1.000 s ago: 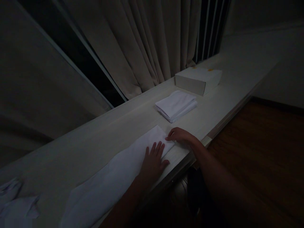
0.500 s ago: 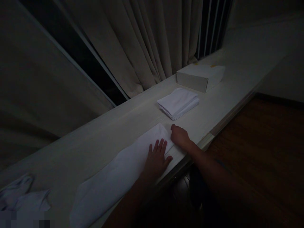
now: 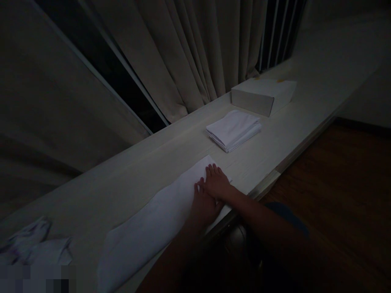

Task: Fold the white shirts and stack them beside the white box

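Pressing the white cloth (image 3: 146,228), the right hand (image 3: 217,182) now overlaps the left hand (image 3: 203,208) — right fingers loosely spread, left's too hidden to tell — bracing its far end.

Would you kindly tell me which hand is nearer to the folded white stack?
Right. The right hand lies short of the folded white stack, at the end of the long cloth; the left hand, partly overlapped by the right, is farther back.

Wht cloth (image 3: 143,236); long strip, flat on ledge (image 3: 122,191).
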